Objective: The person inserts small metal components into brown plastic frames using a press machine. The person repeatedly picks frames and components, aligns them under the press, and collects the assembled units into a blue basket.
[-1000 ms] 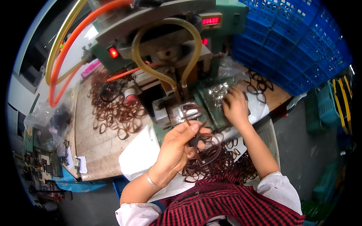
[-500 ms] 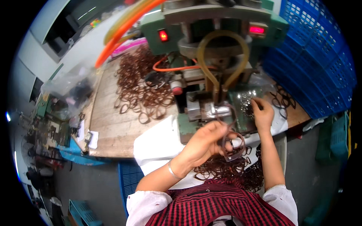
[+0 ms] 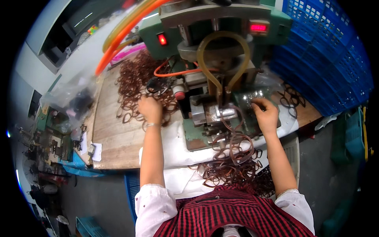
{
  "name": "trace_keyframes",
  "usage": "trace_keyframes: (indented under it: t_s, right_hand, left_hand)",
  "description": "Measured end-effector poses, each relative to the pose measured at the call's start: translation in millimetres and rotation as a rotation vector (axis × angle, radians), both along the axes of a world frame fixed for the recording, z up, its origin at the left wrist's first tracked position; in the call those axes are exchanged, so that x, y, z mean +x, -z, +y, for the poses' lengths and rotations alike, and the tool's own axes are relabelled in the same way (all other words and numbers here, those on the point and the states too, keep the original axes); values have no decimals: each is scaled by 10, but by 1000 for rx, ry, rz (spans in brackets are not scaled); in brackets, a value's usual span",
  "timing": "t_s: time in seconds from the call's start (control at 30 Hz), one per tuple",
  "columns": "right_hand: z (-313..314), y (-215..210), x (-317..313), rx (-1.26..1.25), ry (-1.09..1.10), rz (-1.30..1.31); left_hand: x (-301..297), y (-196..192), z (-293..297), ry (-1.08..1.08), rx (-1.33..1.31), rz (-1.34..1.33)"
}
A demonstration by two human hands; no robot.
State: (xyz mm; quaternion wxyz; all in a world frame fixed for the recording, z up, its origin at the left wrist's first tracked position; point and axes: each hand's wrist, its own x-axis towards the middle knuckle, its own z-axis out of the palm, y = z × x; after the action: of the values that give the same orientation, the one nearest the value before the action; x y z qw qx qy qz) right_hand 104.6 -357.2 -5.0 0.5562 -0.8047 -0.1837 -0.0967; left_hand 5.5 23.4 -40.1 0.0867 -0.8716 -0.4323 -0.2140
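Nearest, a tangled heap of finished brown frames [image 3: 237, 173] spills over the bench [image 3: 118, 138] edge toward the lap, at 6 o'clock of the machine. One frame [image 3: 231, 122] hangs off the fixture jig [image 3: 215, 112], its long axis running roughly 12 to 6.

Left hand [image 3: 150, 108]: reached out to 10 o'clock of the jig, fingers curled down into the loose pile of brown frames [image 3: 132, 85] on the wooden bench. It touches the pile; whether one frame is actually pinched cannot be told, as the fingertips are hidden.

Right hand [image 3: 265, 112]: at 3 o'clock of the jig, fingers bent onto a clear plastic bag of small metal parts [image 3: 252, 96]; grip looks closed on the contents, pick not resolvable.

Judgement: raw stock lies to the left hand's side, well apart from the jig; the right hand is nearer the fixture.

Farthest: the green press [image 3: 213, 23] with yellow hose loop [image 3: 223, 51], blue crates [image 3: 327, 51] at 2 o'clock.
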Motion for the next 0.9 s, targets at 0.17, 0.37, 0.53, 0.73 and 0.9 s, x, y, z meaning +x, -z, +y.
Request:
trace_keyframes:
  t_s: [0.17, 0.37, 0.53, 0.73, 0.9]
  right_hand:
    - [-583, 100, -181, -84, 215, -90]
    - [-654, -236, -371, 42, -30, 35]
    - [247, -775, -344, 233, -363, 100]
    - [462, -676, -399, 332, -323, 128]
    - [552, -751, -464, 485, -425, 335]
  left_hand:
    - [-181, 352, 201, 238, -438, -532]
    - [-710, -305, -504, 393, -1180, -1029]
    - [-536, -350, -783, 687, -1011, -1067]
    - [-685, -514, -1185, 797, -986, -1414]
    - [-582, -1501, -1528, 1294, -690, -1321]
